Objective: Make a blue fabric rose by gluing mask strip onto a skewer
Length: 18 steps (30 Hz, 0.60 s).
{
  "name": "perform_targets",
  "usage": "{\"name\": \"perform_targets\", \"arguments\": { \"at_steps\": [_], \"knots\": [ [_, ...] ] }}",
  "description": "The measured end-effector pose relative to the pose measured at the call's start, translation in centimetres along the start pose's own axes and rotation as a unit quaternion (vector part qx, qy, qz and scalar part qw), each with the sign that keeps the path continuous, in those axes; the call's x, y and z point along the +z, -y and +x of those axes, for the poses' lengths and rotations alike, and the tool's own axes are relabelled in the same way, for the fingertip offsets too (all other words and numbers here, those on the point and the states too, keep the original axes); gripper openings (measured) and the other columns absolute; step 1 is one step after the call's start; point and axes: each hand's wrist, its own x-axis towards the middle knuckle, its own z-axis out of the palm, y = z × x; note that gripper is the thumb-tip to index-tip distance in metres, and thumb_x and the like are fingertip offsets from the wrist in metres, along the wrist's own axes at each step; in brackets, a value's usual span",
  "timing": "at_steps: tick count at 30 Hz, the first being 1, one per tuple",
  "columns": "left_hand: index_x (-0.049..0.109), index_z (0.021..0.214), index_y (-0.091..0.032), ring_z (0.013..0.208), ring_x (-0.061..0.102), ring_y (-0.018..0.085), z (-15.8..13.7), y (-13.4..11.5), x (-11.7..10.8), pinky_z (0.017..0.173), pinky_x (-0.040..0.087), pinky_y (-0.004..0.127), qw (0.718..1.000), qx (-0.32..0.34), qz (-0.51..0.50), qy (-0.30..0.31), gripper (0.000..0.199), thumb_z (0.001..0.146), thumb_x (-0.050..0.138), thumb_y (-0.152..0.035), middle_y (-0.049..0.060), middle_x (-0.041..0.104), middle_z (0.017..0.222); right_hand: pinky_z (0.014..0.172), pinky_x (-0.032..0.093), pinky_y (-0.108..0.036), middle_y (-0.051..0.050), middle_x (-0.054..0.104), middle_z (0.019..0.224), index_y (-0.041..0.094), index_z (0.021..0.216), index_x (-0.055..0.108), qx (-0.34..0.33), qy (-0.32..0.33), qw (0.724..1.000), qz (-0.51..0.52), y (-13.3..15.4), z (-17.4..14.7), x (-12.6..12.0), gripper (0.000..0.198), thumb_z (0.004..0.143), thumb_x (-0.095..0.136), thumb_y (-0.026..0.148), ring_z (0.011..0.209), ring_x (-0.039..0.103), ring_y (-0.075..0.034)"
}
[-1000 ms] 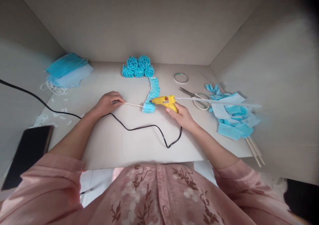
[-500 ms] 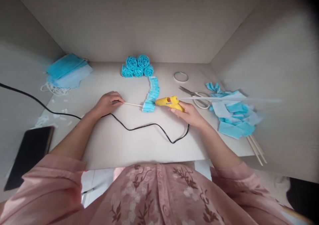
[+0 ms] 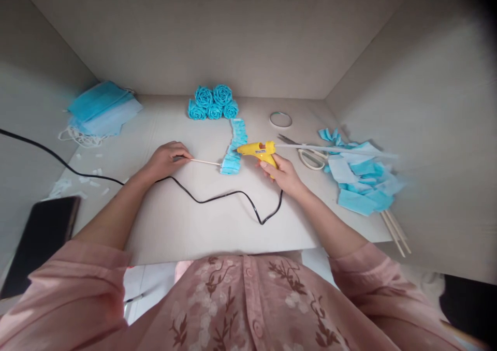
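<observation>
My left hand is closed on a thin wooden stick, whose far end meets the lower part of a pleated light-blue fabric strip. Wrapped around the handle of a yellow glue gun is my right hand. The gun's nozzle is at the strip, a little above its lower end; whether it touches cannot be made out. A long translucent glue stick juts out of the gun's back. Several rolled blue fabric roses are stacked just beyond the strip.
Scissors, a tape ring, blue and white fabric pieces and wooden sticks lie on the right. To the left are face masks, white scraps and a dark phone. A black cord crosses the table.
My right hand has raised the glue gun slightly and shifted it left, so its nozzle sits further up the strip. My left hand keeps its hold on the stick.
</observation>
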Motion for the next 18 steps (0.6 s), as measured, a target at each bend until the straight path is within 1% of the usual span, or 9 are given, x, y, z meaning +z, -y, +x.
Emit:
{"name": "perform_targets", "arguments": {
  "at_steps": [7, 18],
  "knots": [
    [0.076, 0.082, -0.02, 0.083, 0.065, 0.02, -0.03, 0.13, 0.1, 0.078, 0.049, 0.033, 1.0, 0.0, -0.005, -0.002, 0.026, 0.093, 0.061, -0.038, 0.006, 0.072, 0.085, 0.056, 0.035, -0.027, 0.003, 0.048, 0.065, 0.018, 0.095, 0.064, -0.033, -0.006, 0.997, -0.065, -0.08, -0.12, 0.03, 0.046, 0.089, 0.058, 0.064, 0.061, 0.044, -0.014],
    [0.076, 0.082, -0.021, 0.083, 0.065, 0.02, 0.04, -0.08, 0.01, 0.079, 0.049, 0.033, 1.0, 0.002, -0.002, 0.0, 0.026, 0.093, 0.06, -0.038, 0.006, 0.072, 0.084, 0.061, 0.035, -0.029, 0.003, 0.046, 0.067, 0.02, 0.089, 0.059, -0.059, -0.01, 0.993, -0.102, -0.05, -0.1, 0.15, 0.037, 0.091, 0.057, 0.057, 0.063, 0.041, -0.014]
  ]
}}
